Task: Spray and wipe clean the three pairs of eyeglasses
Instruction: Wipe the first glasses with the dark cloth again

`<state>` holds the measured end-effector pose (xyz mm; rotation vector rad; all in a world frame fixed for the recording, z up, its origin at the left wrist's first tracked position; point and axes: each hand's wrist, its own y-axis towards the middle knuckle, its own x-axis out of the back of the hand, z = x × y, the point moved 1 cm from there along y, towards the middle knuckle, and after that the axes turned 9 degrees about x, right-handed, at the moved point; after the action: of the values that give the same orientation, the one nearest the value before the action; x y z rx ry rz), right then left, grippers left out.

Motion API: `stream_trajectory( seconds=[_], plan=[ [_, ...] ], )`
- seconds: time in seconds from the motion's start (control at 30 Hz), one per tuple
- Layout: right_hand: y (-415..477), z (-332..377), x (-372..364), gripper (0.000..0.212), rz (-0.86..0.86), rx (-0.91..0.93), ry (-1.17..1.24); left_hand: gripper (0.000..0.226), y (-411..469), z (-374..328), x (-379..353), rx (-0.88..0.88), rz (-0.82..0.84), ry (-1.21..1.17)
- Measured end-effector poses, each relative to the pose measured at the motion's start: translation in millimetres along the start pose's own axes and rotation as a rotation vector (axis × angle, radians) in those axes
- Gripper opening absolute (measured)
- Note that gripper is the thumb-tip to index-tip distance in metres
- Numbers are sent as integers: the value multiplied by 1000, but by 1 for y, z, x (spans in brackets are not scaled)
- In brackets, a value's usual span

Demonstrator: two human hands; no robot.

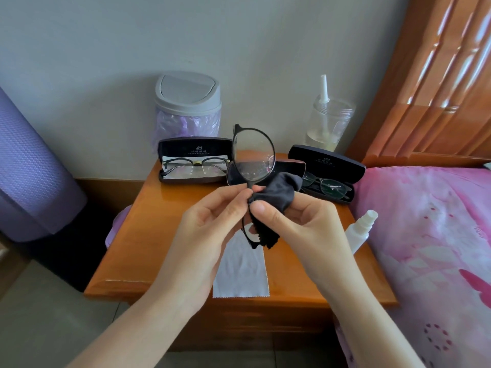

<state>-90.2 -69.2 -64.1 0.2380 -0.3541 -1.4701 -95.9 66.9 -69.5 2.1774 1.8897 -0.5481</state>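
Note:
I hold a black round-framed pair of glasses point(253, 158) upright above the nightstand, one wet, spotted lens on top. My left hand point(210, 229) pinches the frame at the bridge. My right hand point(300, 224) grips a dark grey cloth point(276, 193) bunched around the lower lens. A second pair point(195, 163) lies in an open black case point(195, 147) at the back left. A third pair point(326, 185) lies in an open case point(325, 162) at the back right. A white spray bottle point(360, 229) lies at the nightstand's right edge.
A light grey cloth point(240, 274) lies on the wooden nightstand point(148, 235) under my hands. A small lidded bin point(187, 107) and a clear jar with a straw point(328, 123) stand at the back. A pink bed point(430, 235) borders the right, and a purple roll point(32, 171) stands at the left.

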Motion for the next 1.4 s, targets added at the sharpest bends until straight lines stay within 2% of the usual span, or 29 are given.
stream_trajectory(
  seconds=[0.2,0.47,0.53,0.67,0.8,0.93,1.1,1.27,1.4],
  plan=[
    [0,1,-1,17,180,21,-98,24,1,0,-1,96,23,-131],
    [1,2,8,23,323,-11,-274,25,9,3,2,132,-15,-116],
    [0,5,10,22,330,-16,-328,23,10,5,2,139,-39,-114],
    [0,12,12,13,250,92,-646,25,6,5,2,141,-11,-100],
    [-1,14,13,37,126,164,-558,32,3,5,2,118,-21,-65],
    [-3,12,14,28,125,201,-382,28,3,3,0,97,-33,-75],
    [1,3,25,23,198,96,-164,28,4,2,3,112,-44,-53],
    [4,-3,36,34,267,7,-112,21,7,-4,8,83,-62,-94],
    [11,-7,33,31,108,-136,153,21,11,-5,11,76,-62,-119]
  ],
)
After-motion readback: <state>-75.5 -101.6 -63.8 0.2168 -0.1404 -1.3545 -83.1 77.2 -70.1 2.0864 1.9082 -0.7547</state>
